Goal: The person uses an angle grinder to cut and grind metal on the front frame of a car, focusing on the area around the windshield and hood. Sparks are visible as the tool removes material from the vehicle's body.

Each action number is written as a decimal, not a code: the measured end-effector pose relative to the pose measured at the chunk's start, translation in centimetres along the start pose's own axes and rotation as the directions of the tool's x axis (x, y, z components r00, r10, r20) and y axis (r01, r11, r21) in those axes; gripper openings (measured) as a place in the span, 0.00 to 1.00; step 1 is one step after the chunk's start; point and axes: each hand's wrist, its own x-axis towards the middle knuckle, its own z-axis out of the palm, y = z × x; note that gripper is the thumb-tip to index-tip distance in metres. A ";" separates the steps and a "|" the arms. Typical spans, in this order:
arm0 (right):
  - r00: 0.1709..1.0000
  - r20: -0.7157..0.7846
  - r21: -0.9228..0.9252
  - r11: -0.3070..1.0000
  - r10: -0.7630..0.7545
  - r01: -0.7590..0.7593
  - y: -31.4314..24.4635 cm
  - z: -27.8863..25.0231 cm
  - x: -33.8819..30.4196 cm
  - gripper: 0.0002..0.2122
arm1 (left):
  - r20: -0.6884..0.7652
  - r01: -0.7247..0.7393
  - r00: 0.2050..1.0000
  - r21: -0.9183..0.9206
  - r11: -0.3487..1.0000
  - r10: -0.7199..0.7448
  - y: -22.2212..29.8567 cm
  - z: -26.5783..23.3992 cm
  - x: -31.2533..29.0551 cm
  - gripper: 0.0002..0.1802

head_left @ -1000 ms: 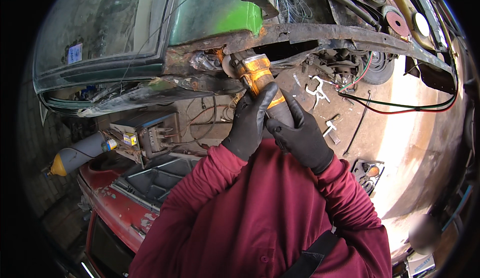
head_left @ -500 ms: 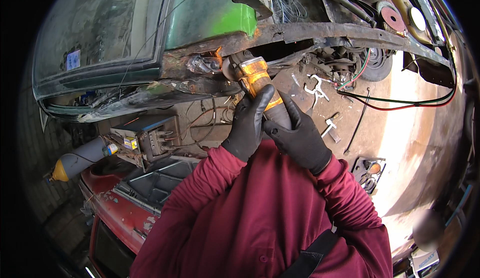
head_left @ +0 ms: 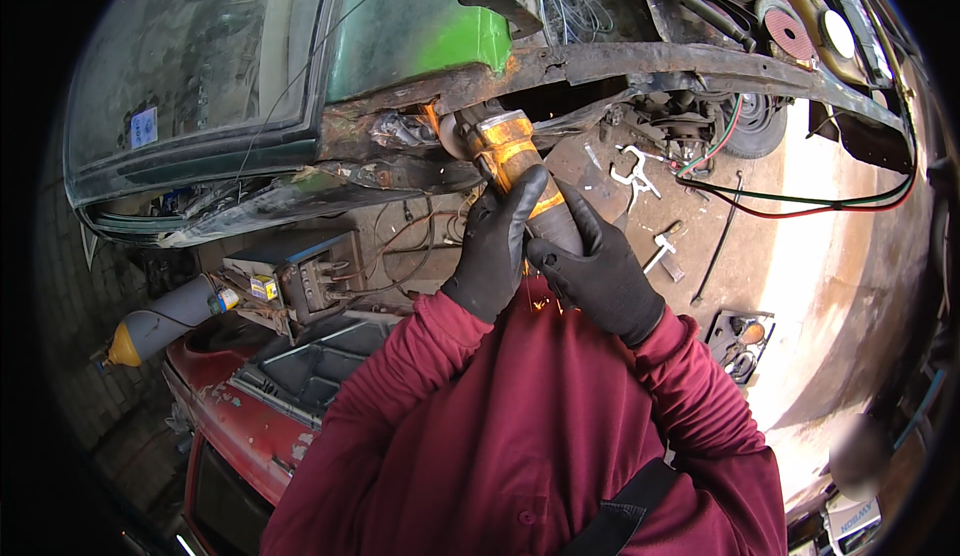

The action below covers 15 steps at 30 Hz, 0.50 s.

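Both hands, in black gloves, grip a worn yellow-and-black angle grinder (head_left: 513, 154). My left hand (head_left: 497, 241) wraps its near side, thumb along the body. Around the rear of the body closes my right hand (head_left: 600, 261). The grinder's disc (head_left: 455, 137) meets the torn, rusty metal at the corner of a stripped car body (head_left: 345, 131), beside a bright orange spot. Small sparks (head_left: 541, 303) show below my hands, in front of my maroon shirt. The contact point itself is partly hidden by the grinder head.
Beyond the grinder runs a bare metal rail (head_left: 660, 62). Locking clamps (head_left: 636, 173) and a hammer (head_left: 662, 252) lie on the floor at right, near red and green hoses (head_left: 800, 208). At left stand a welding machine (head_left: 300, 266), a gas cylinder (head_left: 165, 318) and a red car (head_left: 235, 421).
Sparks now appear below my hands, where none showed before. The grinder and both hands have hardly moved; the view has shifted very slightly.
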 end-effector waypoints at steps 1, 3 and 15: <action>1.000 -0.002 0.007 1.000 -0.002 0.002 0.0 0.1 0.1 0.45 | 0.001 -0.010 1.000 0.006 1.000 0.010 0.0 0.0 0.1 0.27; 1.000 -0.014 0.041 0.999 -0.023 0.024 0.0 0.2 0.2 0.45 | 0.012 -0.065 0.998 0.062 0.996 0.065 -0.1 0.0 0.2 0.27; 0.999 0.018 0.142 0.988 0.050 -0.052 0.1 0.1 0.3 0.44 | 0.001 0.212 0.975 -0.322 0.923 -0.224 1.0 0.3 0.7 0.23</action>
